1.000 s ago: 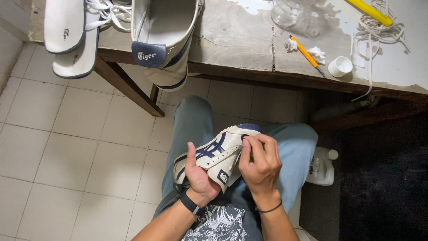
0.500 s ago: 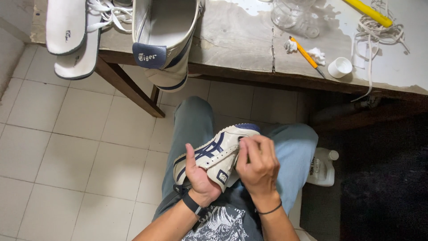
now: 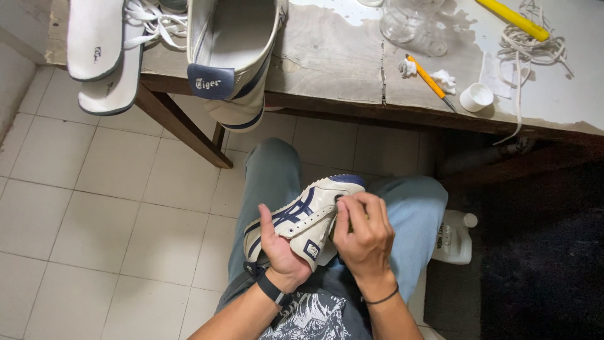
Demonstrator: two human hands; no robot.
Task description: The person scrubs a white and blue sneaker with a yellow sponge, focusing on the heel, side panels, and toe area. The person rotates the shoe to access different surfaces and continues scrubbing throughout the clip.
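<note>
A white sneaker with dark blue stripes (image 3: 302, 217) rests on its side over my lap, between my knees in blue jeans. My left hand (image 3: 280, 252) cups it from below, thumb against the striped side. My right hand (image 3: 362, 236) is curled over the shoe's heel end, fingertips pressed to its upper edge; whether it holds something small is hidden. A second matching sneaker (image 3: 236, 56) lies on the worn table (image 3: 340, 69) ahead, its opening facing me.
Two white insoles (image 3: 100, 50) and loose laces (image 3: 148, 22) hang over the table's left edge. An orange-handled tool (image 3: 428, 79), a small white cup (image 3: 476, 96), a clear glass jar (image 3: 409, 22) and cord sit further right. A white plastic bottle (image 3: 453, 236) stands on the tiled floor.
My right hand has shifted a little along the shoe's heel edge; the shoe and left hand stay nearly in place.
</note>
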